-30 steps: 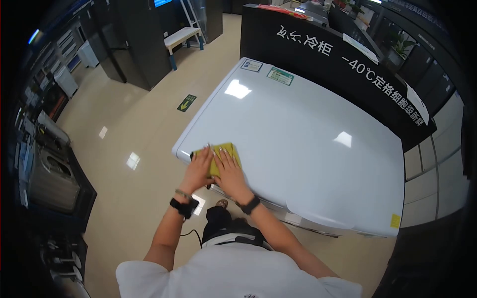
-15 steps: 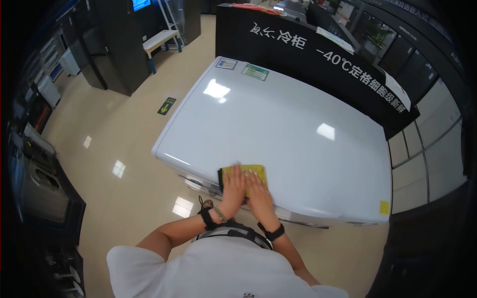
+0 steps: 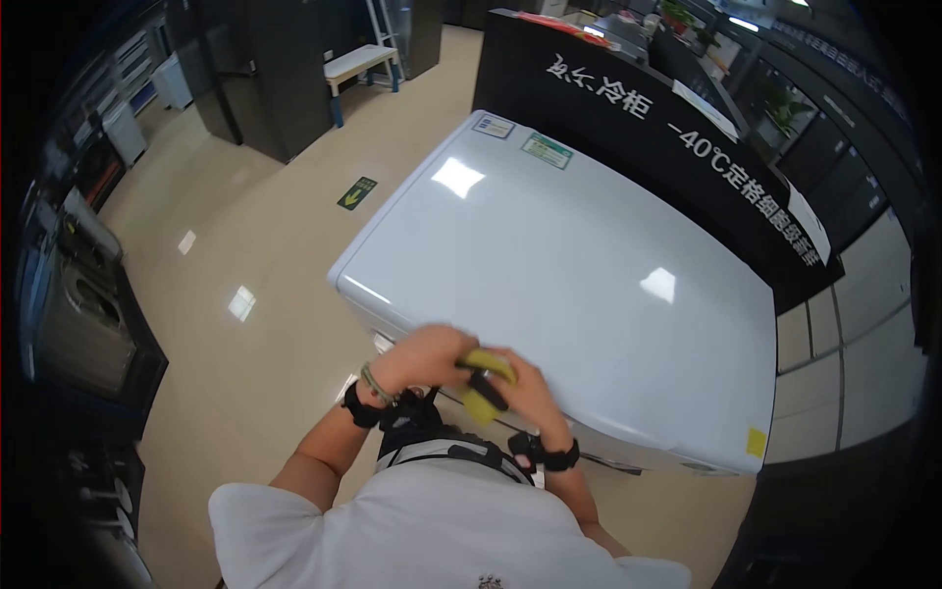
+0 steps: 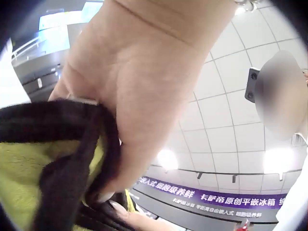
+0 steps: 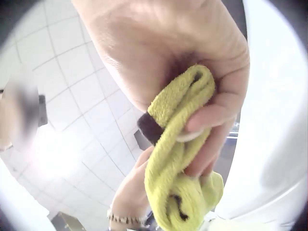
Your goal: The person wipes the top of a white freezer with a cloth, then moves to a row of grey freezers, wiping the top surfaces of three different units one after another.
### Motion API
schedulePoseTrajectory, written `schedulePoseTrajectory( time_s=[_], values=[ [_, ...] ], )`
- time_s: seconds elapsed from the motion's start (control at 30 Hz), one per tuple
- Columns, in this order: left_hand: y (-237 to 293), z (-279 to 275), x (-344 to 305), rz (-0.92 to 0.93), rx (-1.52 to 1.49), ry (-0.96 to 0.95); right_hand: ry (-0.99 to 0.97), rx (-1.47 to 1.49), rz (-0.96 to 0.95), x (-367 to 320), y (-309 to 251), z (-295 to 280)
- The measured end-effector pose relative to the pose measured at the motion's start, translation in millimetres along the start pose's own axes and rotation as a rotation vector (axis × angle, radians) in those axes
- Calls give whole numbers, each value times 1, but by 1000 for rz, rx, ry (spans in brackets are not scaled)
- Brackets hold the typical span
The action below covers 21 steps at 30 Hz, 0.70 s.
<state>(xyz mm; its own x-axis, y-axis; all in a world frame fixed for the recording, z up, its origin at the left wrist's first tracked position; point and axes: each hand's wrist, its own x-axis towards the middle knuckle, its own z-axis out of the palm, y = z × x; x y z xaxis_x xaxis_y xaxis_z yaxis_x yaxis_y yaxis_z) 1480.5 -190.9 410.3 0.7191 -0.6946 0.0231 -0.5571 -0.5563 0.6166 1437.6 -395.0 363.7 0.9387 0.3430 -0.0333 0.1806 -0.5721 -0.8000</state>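
A yellow-green cleaning cloth (image 3: 483, 404) with black edging is bunched between both hands, above the front edge of a white chest freezer (image 3: 549, 265). My left hand (image 3: 429, 355) pinches it at the black border, and in the left wrist view the thumb and fingers (image 4: 130, 159) close on that edging. My right hand (image 3: 531, 392) grips the other side. In the right wrist view, curled fingers (image 5: 216, 113) hold the folded cloth (image 5: 166, 159), which loops downward in soft layers. Part of the left hand's fingers is hidden behind the cloth.
A black sign board (image 3: 648, 118) with white lettering stands along the freezer's back. Two labels, one a green label (image 3: 547, 150), lie at its far left corner, and a yellow sticker (image 3: 756, 442) at the near right. A small bench (image 3: 361, 63) stands farther back.
Both hands first lay flat on the cloth at the lid's front left, then slid right along the front edge. Now they have lifted the cloth off the lid, bunched and folded between them.
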Motion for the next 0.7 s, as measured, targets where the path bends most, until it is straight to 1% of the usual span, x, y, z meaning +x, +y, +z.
schedulePoseTrajectory(
  time_s=[0.03,0.07,0.1,0.13,0.2,0.23,0.27,0.3,0.33,0.37,0.4,0.43,0.5,0.53,0.57,0.6,0.63,0.67,0.7],
  values=[
    [3,-18,-2,-65,20,53,25,254,-27,17,15,1],
    [-8,-13,-2,8,62,429,52,512,-44,31,22,0],
    [-17,-14,4,25,99,696,65,307,161,41,-7,-16],
    [-16,-19,8,-57,256,856,77,98,365,46,-33,-28],
    [-30,-11,13,-114,286,953,423,-399,53,52,-14,-10],
    [-40,0,16,-106,286,946,503,-473,-58,52,-13,-7],
    [-50,18,19,-95,196,805,494,-403,-61,51,-14,1],
    [-56,35,20,-84,107,661,439,-377,-102,47,-11,8],
    [-54,49,24,-73,104,649,384,-350,-142,41,-9,15],
    [-49,67,30,-80,194,593,393,-350,-127,35,-8,20],
    [-44,82,37,-87,284,539,383,-366,-175,30,-8,24],
    [-44,96,42,-78,282,528,371,-381,-223,26,-8,27],
    [-44,120,52,-57,335,425,399,-412,-213,18,-8,28],
    [-37,119,58,-10,280,392,422,-444,-217,16,-9,28],
    [-28,119,62,-4,337,351,458,-396,-215,14,-13,26],
    [-17,114,64,-2,394,313,448,-397,-221,14,-14,26],
    [-16,119,66,-14,393,322,421,-312,-158,14,-13,26],
    [-16,124,67,-6,286,396,392,-227,-97,15,-12,26],
    [-17,125,67,1,182,471,379,-241,-123,19,-10,26]
  ],
)
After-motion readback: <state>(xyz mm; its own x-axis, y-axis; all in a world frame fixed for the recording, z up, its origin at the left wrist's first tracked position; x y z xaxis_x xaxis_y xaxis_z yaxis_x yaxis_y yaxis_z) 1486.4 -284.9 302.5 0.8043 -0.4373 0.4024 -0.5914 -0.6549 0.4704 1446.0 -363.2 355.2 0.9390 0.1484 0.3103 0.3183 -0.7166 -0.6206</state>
